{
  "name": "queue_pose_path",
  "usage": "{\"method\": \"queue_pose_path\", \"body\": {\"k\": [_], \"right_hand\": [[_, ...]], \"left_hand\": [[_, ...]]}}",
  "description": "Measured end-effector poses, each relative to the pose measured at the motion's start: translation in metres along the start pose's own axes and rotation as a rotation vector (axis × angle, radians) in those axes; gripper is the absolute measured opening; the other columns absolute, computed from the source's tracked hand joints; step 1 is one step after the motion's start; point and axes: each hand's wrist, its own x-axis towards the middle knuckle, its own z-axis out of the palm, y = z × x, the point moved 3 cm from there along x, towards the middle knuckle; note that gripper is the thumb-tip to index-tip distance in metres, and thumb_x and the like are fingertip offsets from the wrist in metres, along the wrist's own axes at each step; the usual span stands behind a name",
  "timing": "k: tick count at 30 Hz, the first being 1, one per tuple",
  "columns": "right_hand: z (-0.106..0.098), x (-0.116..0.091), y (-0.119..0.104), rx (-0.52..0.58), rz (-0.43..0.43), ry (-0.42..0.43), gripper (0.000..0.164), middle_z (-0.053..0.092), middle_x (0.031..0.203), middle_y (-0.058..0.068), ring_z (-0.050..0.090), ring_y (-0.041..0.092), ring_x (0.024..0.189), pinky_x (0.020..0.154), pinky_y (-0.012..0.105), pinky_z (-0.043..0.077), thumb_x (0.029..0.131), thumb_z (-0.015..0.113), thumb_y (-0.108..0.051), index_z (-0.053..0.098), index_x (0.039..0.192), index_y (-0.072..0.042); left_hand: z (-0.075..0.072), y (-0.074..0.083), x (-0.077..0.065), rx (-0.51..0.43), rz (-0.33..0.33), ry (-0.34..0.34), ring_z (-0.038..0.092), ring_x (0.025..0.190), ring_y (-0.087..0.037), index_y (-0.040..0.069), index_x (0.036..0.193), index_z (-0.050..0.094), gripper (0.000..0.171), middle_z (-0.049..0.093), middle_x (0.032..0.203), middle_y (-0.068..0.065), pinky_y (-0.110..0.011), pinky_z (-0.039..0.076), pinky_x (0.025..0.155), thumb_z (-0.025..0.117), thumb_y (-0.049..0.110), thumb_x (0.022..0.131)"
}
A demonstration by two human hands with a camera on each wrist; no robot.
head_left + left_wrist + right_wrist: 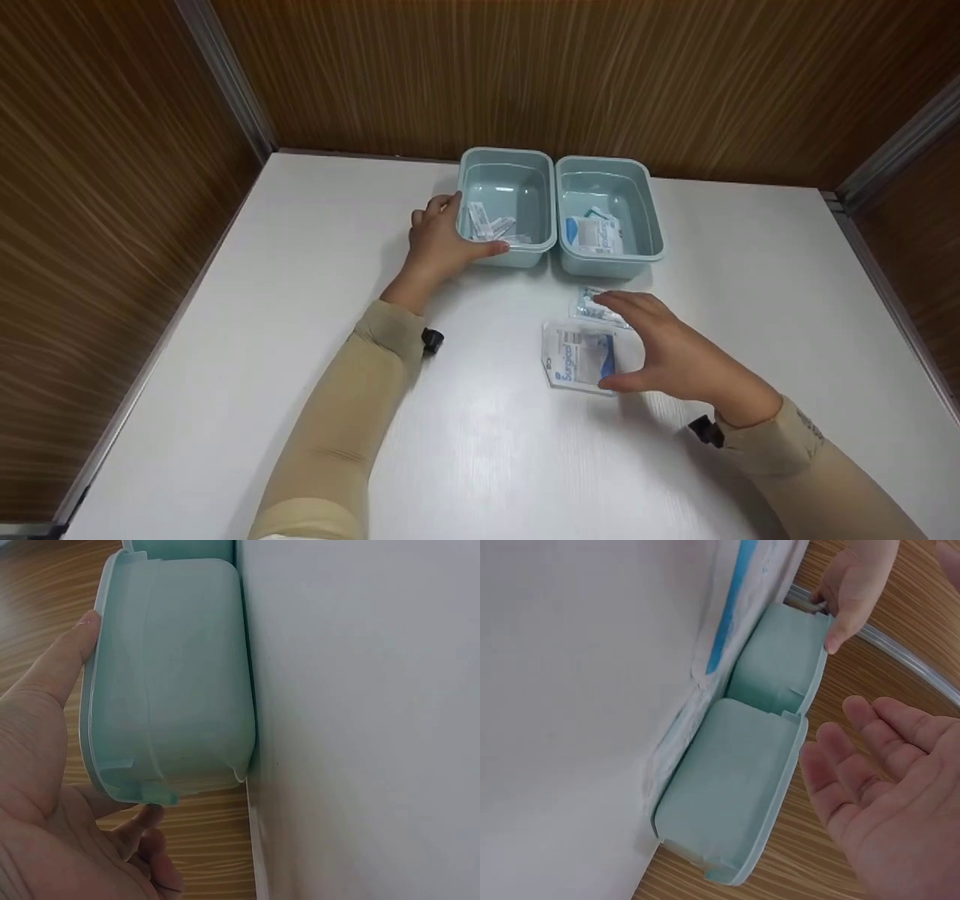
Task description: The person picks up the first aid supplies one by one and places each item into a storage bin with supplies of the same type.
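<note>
My left hand (439, 236) holds the near left corner of the left light-blue plastic bin (517, 259), thumb along the front rim and fingers by its left side. In the left wrist view the thumb (64, 656) touches the rim. White slim packets (487, 223) lie in that bin. My right hand (667, 352) hovers with fingers spread and holds nothing. Below it on the table lies a flat packet marked "Surgical" (574, 356); behind that, a smaller clear packet (589, 304) is partly hidden by the fingers.
The right light-blue bin (656, 225) stands beside the left one and contains a "Surgical" packet (596, 235) and a green-and-white packet. Both bins stand on the white table (315, 225), near the wood-grain back panel (480, 75). Similar panels rise on both sides.
</note>
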Motion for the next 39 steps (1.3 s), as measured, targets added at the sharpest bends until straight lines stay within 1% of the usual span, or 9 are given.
{"method": "queue_pose_path", "body": {"k": [4,8,13,18,22,29,34,39], "right_hand": [[0.010,0.004,0.000,-0.070,0.025,-0.058,0.115,0.048,0.176,0.014,0.043,0.042,0.164,0.132,0.066,0.042,0.077,0.107,-0.038,0.047,0.171,-0.009],[0.019,0.007,0.003,-0.176,0.039,-0.102,0.118,0.053,0.173,0.015,0.048,0.043,0.161,0.132,0.065,0.042,0.072,0.109,-0.040,0.050,0.168,-0.005],[0.027,0.008,0.008,-0.263,0.047,-0.138,0.115,0.058,0.168,0.018,0.054,0.046,0.155,0.130,0.067,0.043,0.070,0.109,-0.042,0.055,0.164,-0.002],[0.027,0.006,0.014,-0.299,0.069,-0.148,0.114,0.059,0.166,0.020,0.056,0.045,0.151,0.127,0.066,0.046,0.072,0.107,-0.043,0.054,0.164,-0.001],[0.027,0.005,0.016,-0.311,0.083,-0.162,0.110,0.059,0.164,0.019,0.057,0.044,0.149,0.126,0.065,0.048,0.075,0.106,-0.044,0.055,0.163,-0.003],[0.025,0.007,0.015,-0.321,0.071,-0.167,0.103,0.063,0.157,0.019,0.059,0.043,0.142,0.120,0.062,0.053,0.074,0.105,-0.044,0.061,0.158,-0.003],[0.026,0.009,0.016,-0.309,0.060,-0.173,0.101,0.063,0.155,0.019,0.059,0.041,0.141,0.120,0.060,0.054,0.074,0.106,-0.042,0.063,0.155,-0.001],[0.026,0.009,0.017,-0.309,0.040,-0.167,0.103,0.063,0.156,0.019,0.059,0.040,0.144,0.123,0.059,0.052,0.073,0.107,-0.042,0.062,0.155,0.001]], "left_hand": [[-0.001,0.000,-0.001,-0.002,-0.007,0.005,0.039,0.144,-0.030,0.027,0.175,0.043,0.121,0.043,0.174,-0.005,-0.049,0.042,0.122,0.101,0.066,0.076],[-0.001,0.001,-0.002,-0.019,-0.021,0.005,0.038,0.144,-0.029,0.029,0.175,0.043,0.121,0.042,0.175,-0.005,-0.050,0.043,0.122,0.102,0.064,0.076],[0.000,0.003,-0.004,-0.037,-0.037,0.005,0.037,0.146,-0.030,0.027,0.176,0.042,0.121,0.040,0.176,-0.005,-0.051,0.043,0.123,0.103,0.062,0.076],[0.001,0.004,-0.003,-0.029,-0.039,0.003,0.038,0.146,-0.029,0.027,0.175,0.042,0.121,0.041,0.176,-0.005,-0.051,0.045,0.123,0.102,0.063,0.076],[0.001,0.003,-0.002,-0.024,-0.036,0.001,0.038,0.146,-0.028,0.027,0.175,0.042,0.121,0.041,0.175,-0.004,-0.050,0.046,0.121,0.102,0.064,0.076],[0.001,0.002,0.000,0.018,0.003,0.008,0.039,0.142,-0.030,0.026,0.174,0.044,0.119,0.044,0.173,-0.007,-0.049,0.042,0.121,0.100,0.065,0.078],[0.000,0.001,-0.001,0.016,-0.009,0.003,0.039,0.144,-0.028,0.028,0.175,0.042,0.121,0.044,0.174,-0.005,-0.048,0.042,0.122,0.100,0.067,0.077],[0.000,0.001,-0.002,0.015,-0.007,0.009,0.039,0.145,-0.029,0.027,0.175,0.042,0.121,0.044,0.174,-0.005,-0.048,0.042,0.122,0.100,0.067,0.077]]}}
